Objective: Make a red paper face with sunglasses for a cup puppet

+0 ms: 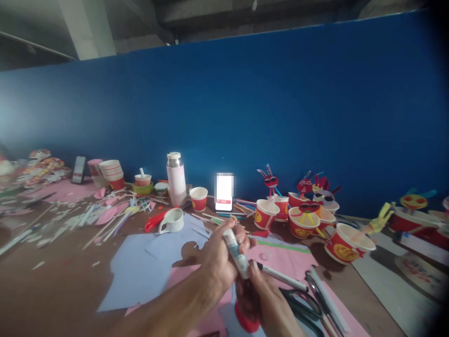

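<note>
My left hand (219, 257) is closed around a white glue stick (235, 252) with blue print, tilted over the paper. At its lower end my right hand (261, 295) is closed too, its thumb against the tube. A red rounded piece (247, 318) shows just below my right hand; whether the fingers touch it I cannot tell. Beside that hand lie a white marker (286, 277) with a black end and dark-handled scissors (305, 306). Blue paper (136, 262) and pink paper (280, 255) spread beneath and around both hands.
A phone (223, 192) stands upright ahead, near a thermos (176, 180) and a paper cup (199, 199). A white mug (172, 220) sits left of centre. Several red paper bowls (345, 243) with paper figures line the right. Paper scraps (80, 215) litter the left; a blue partition (224, 103) rises behind.
</note>
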`<state>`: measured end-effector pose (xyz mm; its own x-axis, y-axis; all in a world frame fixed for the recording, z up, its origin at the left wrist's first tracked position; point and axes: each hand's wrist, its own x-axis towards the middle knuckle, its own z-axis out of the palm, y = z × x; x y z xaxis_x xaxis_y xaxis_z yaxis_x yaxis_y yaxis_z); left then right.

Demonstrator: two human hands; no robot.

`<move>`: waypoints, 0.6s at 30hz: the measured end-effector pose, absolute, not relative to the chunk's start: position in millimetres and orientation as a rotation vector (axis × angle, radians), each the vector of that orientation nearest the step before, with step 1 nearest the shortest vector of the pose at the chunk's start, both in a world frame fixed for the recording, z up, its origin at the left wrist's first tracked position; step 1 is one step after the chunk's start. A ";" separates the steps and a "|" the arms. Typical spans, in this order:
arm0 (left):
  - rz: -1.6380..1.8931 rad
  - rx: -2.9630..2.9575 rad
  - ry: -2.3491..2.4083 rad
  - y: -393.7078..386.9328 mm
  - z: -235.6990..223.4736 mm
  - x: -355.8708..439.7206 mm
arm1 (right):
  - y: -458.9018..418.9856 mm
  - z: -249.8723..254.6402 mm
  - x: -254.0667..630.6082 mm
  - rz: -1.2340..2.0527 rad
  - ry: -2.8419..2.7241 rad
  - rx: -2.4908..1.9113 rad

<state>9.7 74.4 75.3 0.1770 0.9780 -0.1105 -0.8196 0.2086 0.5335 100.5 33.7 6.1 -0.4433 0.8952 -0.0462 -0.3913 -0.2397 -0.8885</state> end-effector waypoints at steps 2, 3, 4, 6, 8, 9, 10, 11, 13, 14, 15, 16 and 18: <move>1.329 0.390 0.489 76.0 74.6 9.2 | 33.4 4.1 100.5 1.609 -1.188 -0.773; 1.331 0.385 0.492 76.7 74.2 9.1 | 33.1 3.9 100.6 1.561 -1.219 -0.776; 1.333 0.379 0.493 77.2 74.0 9.0 | 32.9 4.4 100.7 1.548 -1.231 -0.768; 1.331 0.369 0.490 77.6 73.7 8.9 | 32.5 6.8 100.5 1.638 -1.200 -0.699; 1.317 0.359 0.484 77.1 74.0 9.2 | 32.3 10.3 99.8 1.879 -1.085 -0.574; 1.310 0.355 0.482 76.7 74.3 9.4 | 32.2 11.7 99.2 2.021 -1.010 -0.517; 1.304 0.352 0.479 76.3 74.7 9.7 | 32.2 12.6 98.5 2.134 -0.939 -0.484; 1.302 0.352 0.477 76.1 75.2 9.9 | 32.2 12.6 97.7 2.187 -0.890 -0.480; 1.302 0.354 0.475 76.0 76.0 10.2 | 32.3 9.8 96.2 2.120 -0.917 -0.538; 1.302 0.356 0.477 76.1 76.3 10.3 | 32.4 7.5 95.7 2.031 -0.964 -0.582; 1.305 0.360 0.479 76.3 76.5 10.2 | 32.6 5.1 95.3 1.925 -1.005 -0.624; 1.311 0.364 0.482 76.5 76.7 10.1 | 32.7 3.1 95.2 1.828 -1.034 -0.655; 1.328 0.373 0.486 76.6 77.0 9.9 | 32.6 1.3 95.6 1.713 -1.046 -0.684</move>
